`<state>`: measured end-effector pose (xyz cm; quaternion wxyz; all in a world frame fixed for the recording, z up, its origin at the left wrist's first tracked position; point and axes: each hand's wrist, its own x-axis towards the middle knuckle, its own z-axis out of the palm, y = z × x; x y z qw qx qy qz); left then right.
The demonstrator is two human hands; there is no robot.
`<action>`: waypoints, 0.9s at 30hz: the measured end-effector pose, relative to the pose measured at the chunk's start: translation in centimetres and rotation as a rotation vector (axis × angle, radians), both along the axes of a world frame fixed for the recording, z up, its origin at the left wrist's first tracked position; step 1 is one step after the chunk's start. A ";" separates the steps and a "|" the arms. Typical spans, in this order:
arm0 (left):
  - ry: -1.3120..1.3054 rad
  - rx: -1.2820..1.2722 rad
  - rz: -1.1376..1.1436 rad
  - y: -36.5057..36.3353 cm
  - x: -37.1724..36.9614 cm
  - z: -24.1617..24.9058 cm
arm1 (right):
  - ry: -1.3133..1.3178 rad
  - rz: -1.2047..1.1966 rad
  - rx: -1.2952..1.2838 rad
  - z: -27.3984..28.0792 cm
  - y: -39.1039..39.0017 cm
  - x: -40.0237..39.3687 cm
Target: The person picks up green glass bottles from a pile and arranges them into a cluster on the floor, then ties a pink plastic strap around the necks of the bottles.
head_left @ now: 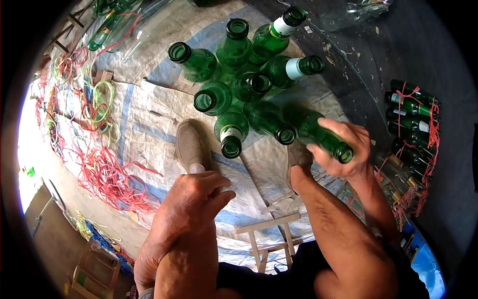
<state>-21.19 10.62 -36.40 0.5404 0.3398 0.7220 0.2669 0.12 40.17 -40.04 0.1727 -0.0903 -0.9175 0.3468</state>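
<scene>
My right hand (346, 144) is wrapped around a green glass bottle (311, 127), whose open mouth tilts toward me. That bottle stands at the right side of a cluster of uncapped green bottles (231, 92) in front of my feet. Several of them have white neck labels, such as the bottle (286, 70) at the right of the cluster and the nearest bottle (231, 132). Above my left knee, my left hand (191, 202) is closed, its fingers curled loosely and the thumb alongside. I see nothing in it, though the palm is hidden.
A worn woven sheet (149, 109) covers the ground. Tangled red and green plastic string (107, 174) lies at left. Bundles of tied bottles (413, 112) line the right side, with loose bottles (102, 35) at upper left. A wooden stool or frame (269, 224) is between my legs.
</scene>
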 end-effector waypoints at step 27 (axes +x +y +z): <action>-0.179 -0.046 0.089 0.8 -1.5 -1.4 | -0.056 -0.077 -0.131 -4.3 0.8 -2.6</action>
